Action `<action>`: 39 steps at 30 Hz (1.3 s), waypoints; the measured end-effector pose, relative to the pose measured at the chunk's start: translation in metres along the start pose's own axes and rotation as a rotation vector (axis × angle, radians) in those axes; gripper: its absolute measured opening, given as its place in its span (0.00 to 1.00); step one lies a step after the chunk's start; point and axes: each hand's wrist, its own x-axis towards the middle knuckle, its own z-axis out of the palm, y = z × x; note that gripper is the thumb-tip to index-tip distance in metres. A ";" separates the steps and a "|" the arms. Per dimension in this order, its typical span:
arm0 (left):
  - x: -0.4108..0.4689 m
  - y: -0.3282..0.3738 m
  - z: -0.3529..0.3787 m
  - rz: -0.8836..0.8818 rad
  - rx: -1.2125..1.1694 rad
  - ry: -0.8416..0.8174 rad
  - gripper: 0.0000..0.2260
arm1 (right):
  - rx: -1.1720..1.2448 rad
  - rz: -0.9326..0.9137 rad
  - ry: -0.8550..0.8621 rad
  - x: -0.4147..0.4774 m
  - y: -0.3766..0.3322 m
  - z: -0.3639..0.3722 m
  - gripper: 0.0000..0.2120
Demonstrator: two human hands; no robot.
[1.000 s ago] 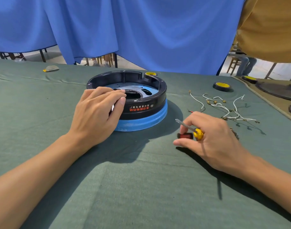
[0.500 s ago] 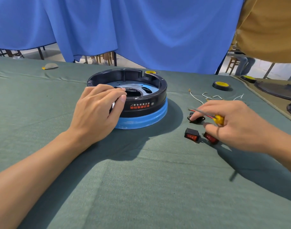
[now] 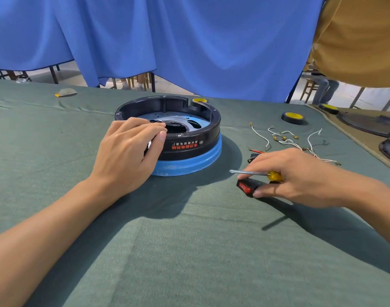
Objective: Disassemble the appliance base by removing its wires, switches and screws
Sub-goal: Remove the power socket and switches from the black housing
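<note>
Our left grip (image 3: 125, 156) clasps the appliance base (image 3: 189, 138); our right grip (image 3: 300, 173), holding the screwdriver (image 3: 249, 172), rests beside a freed switch (image 3: 246, 187); screws probably come next.

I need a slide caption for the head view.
Left hand grips the appliance base; right hand, holding a yellow-handled screwdriver, touches a red rocker switch on the green cloth.
</note>
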 end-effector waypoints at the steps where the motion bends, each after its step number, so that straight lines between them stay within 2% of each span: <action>1: 0.000 0.000 0.000 0.000 0.000 0.001 0.15 | 0.002 0.009 -0.003 -0.001 0.000 -0.002 0.17; 4: 0.000 0.000 0.000 -0.001 -0.003 -0.001 0.15 | 0.027 0.094 0.002 -0.011 0.009 -0.018 0.21; 7: 0.000 0.000 0.000 -0.005 -0.004 -0.008 0.15 | -0.010 0.183 -0.082 -0.023 0.018 -0.033 0.24; 10: 0.000 0.000 0.000 -0.003 -0.002 -0.008 0.15 | -0.024 0.227 -0.091 -0.025 0.021 -0.026 0.21; 15: 0.000 0.001 -0.001 0.000 -0.004 -0.003 0.15 | 0.001 0.196 0.037 -0.013 0.024 -0.017 0.20; 19: 0.000 0.001 0.000 0.004 -0.001 0.009 0.15 | -0.043 0.169 -0.031 -0.012 0.021 -0.019 0.21; 24: 0.000 0.000 0.001 0.011 0.005 0.009 0.15 | 0.010 0.095 0.006 -0.004 0.005 -0.011 0.23; 28: 0.000 -0.001 0.000 0.006 -0.003 -0.010 0.16 | -0.046 0.044 -0.046 0.008 -0.006 -0.002 0.18; 32: 0.000 0.000 -0.001 -0.005 -0.017 0.015 0.14 | -0.061 0.073 -0.058 0.004 -0.001 -0.007 0.16; 34: 0.004 0.000 -0.001 -0.136 -0.082 0.072 0.13 | -0.061 0.087 -0.073 0.002 0.000 -0.008 0.16; 35: 0.008 -0.001 -0.002 -0.270 -0.142 0.109 0.14 | -0.055 0.090 -0.055 0.001 -0.001 -0.009 0.17; 37: 0.014 -0.008 -0.005 -0.605 -0.287 0.142 0.22 | -0.004 0.096 0.031 0.000 -0.005 -0.013 0.20; 39: 0.017 -0.019 -0.006 -0.870 -0.440 0.075 0.33 | 0.079 0.108 0.113 0.002 -0.010 -0.018 0.23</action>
